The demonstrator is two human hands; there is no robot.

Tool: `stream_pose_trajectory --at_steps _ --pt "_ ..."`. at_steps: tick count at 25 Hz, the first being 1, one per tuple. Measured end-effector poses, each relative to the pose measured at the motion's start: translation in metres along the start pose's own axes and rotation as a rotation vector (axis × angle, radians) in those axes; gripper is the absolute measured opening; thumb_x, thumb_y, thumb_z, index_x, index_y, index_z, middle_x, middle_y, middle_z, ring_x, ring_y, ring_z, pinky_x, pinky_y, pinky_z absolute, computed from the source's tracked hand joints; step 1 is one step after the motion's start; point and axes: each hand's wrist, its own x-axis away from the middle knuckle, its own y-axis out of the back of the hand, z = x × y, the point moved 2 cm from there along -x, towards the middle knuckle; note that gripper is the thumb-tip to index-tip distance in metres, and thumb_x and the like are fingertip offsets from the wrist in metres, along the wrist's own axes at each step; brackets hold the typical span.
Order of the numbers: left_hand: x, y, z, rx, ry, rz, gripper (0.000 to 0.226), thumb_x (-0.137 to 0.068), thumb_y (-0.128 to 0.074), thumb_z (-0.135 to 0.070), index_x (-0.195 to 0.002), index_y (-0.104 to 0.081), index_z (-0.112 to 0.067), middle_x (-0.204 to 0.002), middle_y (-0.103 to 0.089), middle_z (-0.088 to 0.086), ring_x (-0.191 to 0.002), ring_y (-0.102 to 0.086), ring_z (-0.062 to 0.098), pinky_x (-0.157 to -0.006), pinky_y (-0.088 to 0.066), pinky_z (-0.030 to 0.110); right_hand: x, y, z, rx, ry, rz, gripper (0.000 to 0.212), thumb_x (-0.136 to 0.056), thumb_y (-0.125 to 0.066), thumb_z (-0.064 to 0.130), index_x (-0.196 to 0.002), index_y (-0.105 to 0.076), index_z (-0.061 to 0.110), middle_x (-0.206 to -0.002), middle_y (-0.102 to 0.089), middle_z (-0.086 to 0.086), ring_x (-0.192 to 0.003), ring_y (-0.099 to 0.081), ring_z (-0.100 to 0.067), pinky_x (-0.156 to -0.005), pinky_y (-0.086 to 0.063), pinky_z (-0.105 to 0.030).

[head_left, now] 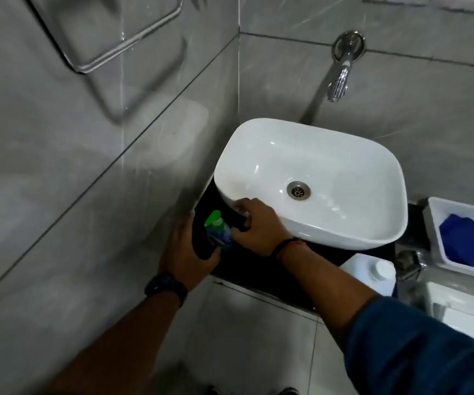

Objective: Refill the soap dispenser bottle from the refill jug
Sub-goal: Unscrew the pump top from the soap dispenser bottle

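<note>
A small soap dispenser bottle (218, 233) with a green pump head and blue-green label stands on the black counter (261, 269), left of the white basin. My left hand (186, 252) curls around its left and near side. My right hand (254, 223) presses against its right side, fingers bent toward the pump. Both hands hold the bottle between them. The white refill jug (372, 273) with a white cap stands on the counter's right part, under the basin's front rim, partly hidden by my right forearm.
The white basin (344, 235) fills most of the counter, with a chrome wall tap (341, 78) above it. A white tray (435, 223) holding a blue cloth (465, 240) stands at the right. Grey tiled wall runs close on the left, with a chrome towel rail (101, 58).
</note>
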Motion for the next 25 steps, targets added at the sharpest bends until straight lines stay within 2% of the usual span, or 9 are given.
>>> stream_pose_trajectory --at_steps 2,4,6,8,13,17,20,22,25 --pt "-0.010 -0.015 0.007 0.071 0.093 0.161 0.100 -0.058 -0.084 -0.039 -0.140 -0.030 -0.019 -0.139 -0.045 0.009 -0.125 -0.045 0.025 -0.099 -0.045 0.040 -0.005 -0.019 0.000 0.010 -0.023 -0.003 0.048 -0.071 -0.077 0.027 -0.113 -0.061 0.012 -0.104 -0.062 -0.011 -0.092 -0.059 -0.024 -0.079 -0.047 -0.033" --pt "-0.018 -0.032 0.009 0.120 0.117 0.223 0.089 -0.056 -0.086 -0.033 -0.131 -0.043 -0.011 -0.130 -0.053 0.011 -0.119 -0.050 0.027 -0.097 -0.045 0.040 -0.007 -0.035 0.000 0.051 -0.037 -0.023 0.045 -0.069 -0.079 0.033 -0.107 -0.065 0.014 -0.100 -0.065 -0.009 -0.089 -0.058 -0.020 -0.072 -0.040 -0.025" --pt "-0.024 -0.045 0.008 0.143 0.127 0.127 0.072 -0.058 -0.085 -0.021 -0.121 -0.052 -0.004 -0.120 -0.059 0.017 -0.111 -0.055 0.033 -0.094 -0.043 0.034 -0.011 -0.044 -0.002 0.052 -0.059 -0.084 0.039 -0.066 -0.081 0.035 -0.098 -0.068 0.014 -0.088 -0.065 -0.004 -0.078 -0.054 -0.015 -0.065 -0.033 -0.022" --pt "-0.025 -0.048 0.006 0.152 0.140 0.040 0.059 -0.060 -0.083 -0.014 -0.113 -0.057 -0.004 -0.109 -0.064 0.017 -0.101 -0.059 0.034 -0.083 -0.039 0.029 -0.013 -0.047 -0.004 0.053 -0.084 -0.153 0.030 -0.067 -0.080 0.033 -0.088 -0.069 0.014 -0.075 -0.059 0.002 -0.068 -0.047 -0.009 -0.060 -0.030 -0.020" --pt "-0.027 -0.054 0.001 0.198 0.151 -0.029 0.044 -0.058 -0.083 -0.012 -0.096 -0.062 -0.007 -0.087 -0.066 0.009 -0.084 -0.062 0.031 -0.074 -0.038 0.025 -0.018 -0.047 -0.004 0.075 -0.041 -0.130 0.022 -0.071 -0.078 0.025 -0.068 -0.065 0.007 -0.065 -0.051 -0.002 -0.060 -0.047 -0.017 -0.055 -0.030 -0.027" --pt "-0.028 -0.055 0.001 0.227 0.130 -0.007 0.043 -0.056 -0.082 -0.024 -0.093 -0.063 -0.012 -0.081 -0.066 0.003 -0.079 -0.063 0.029 -0.072 -0.045 0.027 -0.022 -0.042 -0.003 0.045 0.034 -0.032 0.015 -0.069 -0.075 0.009 -0.070 -0.064 -0.001 -0.070 -0.059 -0.015 -0.062 -0.051 -0.027 -0.057 -0.041 -0.035" --pt "-0.028 -0.058 0.002 0.240 0.132 -0.022 0.047 -0.060 -0.063 -0.046 -0.091 -0.063 -0.011 -0.082 -0.068 0.010 -0.081 -0.064 0.032 -0.074 -0.051 0.037 -0.023 -0.038 -0.002 0.026 0.053 0.025 0.014 -0.068 -0.076 0.008 -0.071 -0.064 0.001 -0.066 -0.057 -0.013 -0.061 -0.050 -0.026 -0.058 -0.042 -0.035" --pt "-0.029 -0.061 0.006 0.252 0.127 0.007 0.044 -0.060 -0.071 -0.042 -0.092 -0.062 -0.015 -0.081 -0.067 0.005 -0.079 -0.063 0.028 -0.072 -0.049 0.031 -0.025 -0.036 0.000 0.095 0.037 -0.003 0.022 -0.068 -0.080 0.017 -0.079 -0.068 0.002 -0.074 -0.062 -0.016 -0.069 -0.056 -0.029 -0.062 -0.044 -0.037" --pt "-0.031 -0.064 0.009 0.121 0.120 -0.032 0.032 -0.062 -0.077 -0.033 -0.086 -0.061 -0.020 -0.077 -0.067 0.003 -0.073 -0.063 0.027 -0.064 -0.044 0.027 -0.022 -0.039 0.003 0.088 0.010 -0.083 0.024 -0.069 -0.078 0.016 -0.088 -0.070 0.004 -0.086 -0.066 -0.018 -0.079 -0.060 -0.031 -0.069 -0.047 -0.037"
